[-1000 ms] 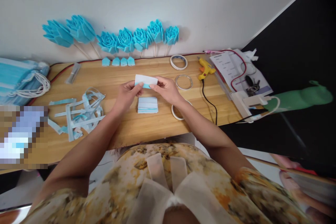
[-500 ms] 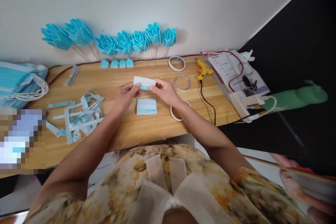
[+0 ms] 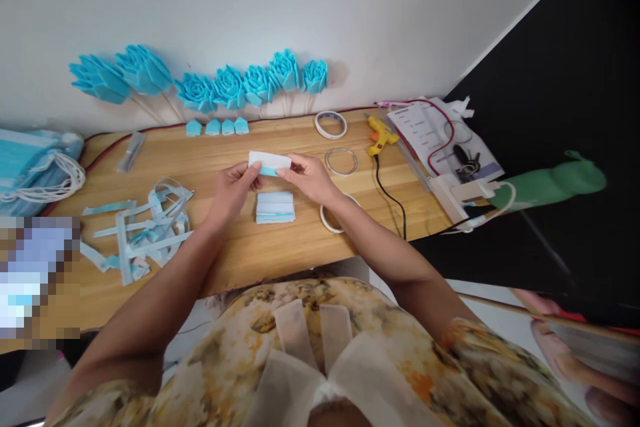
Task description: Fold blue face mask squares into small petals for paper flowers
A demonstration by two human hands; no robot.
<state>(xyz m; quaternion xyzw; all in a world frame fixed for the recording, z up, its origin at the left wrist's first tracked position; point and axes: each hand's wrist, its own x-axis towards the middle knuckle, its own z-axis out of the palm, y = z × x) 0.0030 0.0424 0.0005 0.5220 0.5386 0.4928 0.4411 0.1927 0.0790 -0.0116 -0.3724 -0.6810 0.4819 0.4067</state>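
1. Using the held piece as clock centre, 12 = toward the wall.
2. L hand comes in from abt 7, thumb on the near face of the folded white/blue piece, other fingers curled behind. So it's pinching the 9 o'clock end.
3. R hand comes in from btwn 4 & 5, pinching the 3 o'clock end, thumb on the near side by the blue strip, fingertips mostly hidden behind.
4. The piece itself is up off the wood table, white face toward the wearer. Small stack of similar pieces lies just nearer at 6, not touching either hand.
5. Table stuff: four small blue folded bits at 10, messy strip pile at 8, packed blue sheets w/ white cords at 9. Three rings at approx 2, 3 & 4, the last partly behind the R forearm.
6. Yellow glue gun btwn 2 & 3, papers past it, white power strip just after 3, next to a green bottle-shaped item.
7. Blue flowers on sticks lean on the wall, 10 to 1. Black panel on the 3 o'clock side.
8. Vs 1 sec ago: basically same grip, same fold AFAICT. View's drifted, so everything sits a bit lower/lefter in frame.
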